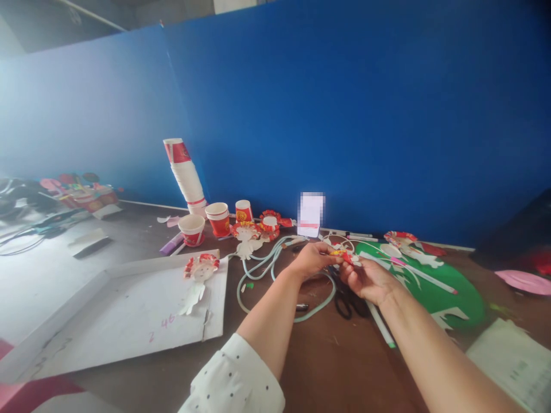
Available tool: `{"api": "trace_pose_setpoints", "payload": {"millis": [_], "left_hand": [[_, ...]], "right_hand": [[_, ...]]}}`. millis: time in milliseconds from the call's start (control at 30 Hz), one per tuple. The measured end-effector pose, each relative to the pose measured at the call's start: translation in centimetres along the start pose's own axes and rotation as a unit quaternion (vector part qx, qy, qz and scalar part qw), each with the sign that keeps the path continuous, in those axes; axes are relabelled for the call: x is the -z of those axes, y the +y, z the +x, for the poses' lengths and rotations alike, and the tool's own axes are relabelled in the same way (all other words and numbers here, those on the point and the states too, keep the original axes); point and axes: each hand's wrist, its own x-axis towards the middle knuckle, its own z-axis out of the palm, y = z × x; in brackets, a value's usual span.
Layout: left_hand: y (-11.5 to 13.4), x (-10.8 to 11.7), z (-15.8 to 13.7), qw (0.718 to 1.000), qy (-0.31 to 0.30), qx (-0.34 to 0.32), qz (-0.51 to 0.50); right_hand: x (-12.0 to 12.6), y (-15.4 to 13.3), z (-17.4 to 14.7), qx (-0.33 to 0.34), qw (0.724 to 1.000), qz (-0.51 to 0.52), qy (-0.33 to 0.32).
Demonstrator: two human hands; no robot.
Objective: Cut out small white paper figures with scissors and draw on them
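Observation:
Both hands meet at the middle of the table around a small red, yellow and white piece of cut paper cup (344,256). My left hand (313,259) pinches it from the left, fingers pressed together. From the right, my right hand (370,278) grips its other end with curled fingers. Black-handled scissors (344,304) lie just below the hands. A white marker with a green tip (381,326) rests beneath my right wrist. Behind the right forearm is a green sheet (456,287) with a pink-tipped marker (430,276) on it.
A white cardboard tray (129,310) holds a paper-cup figure (201,272). A leaning stack of paper cups (186,178) stands against the blue partition (344,115). A looped pale cable (241,292) lies left of the hands. A lit phone (310,215) leans at the back.

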Motion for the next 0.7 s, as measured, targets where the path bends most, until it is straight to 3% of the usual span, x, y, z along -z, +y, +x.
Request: {"api": "trace_pose_setpoints", "payload": {"millis": [233,367,467,533,567,633,700], "left_hand": [[-0.3,0.0,0.2,1.0,-0.007,-0.003,-0.018],[-0.2,0.1,0.1,0.999,-0.018,-0.012,-0.024],[0.3,0.1,-0.2,0.999,-0.021,-0.016,-0.045],[0.8,0.1,-0.4,0.998,0.001,0.001,-0.062],[0.9,0.1,-0.5,0.997,0.019,0.013,-0.073],[1.1,0.1,-0.6,0.993,0.06,0.033,-0.099],[1.2,0.1,-0.5,0.987,0.085,0.045,-0.129]], "right_hand": [[-0.2,0.1,-0.1,-0.001,0.998,0.023,0.065],[-0.4,0.3,-0.1,0.053,0.995,0.02,0.079],[-0.6,0.5,0.0,0.141,0.985,-0.028,0.099],[-0.7,0.6,0.0,0.252,0.949,-0.13,0.141],[-0.7,0.7,0.0,0.312,0.913,-0.201,0.168],[-0.8,0.8,-0.1,0.402,0.821,-0.345,0.214],[-1.1,1.0,-0.3,0.444,0.733,-0.457,0.239]]}}
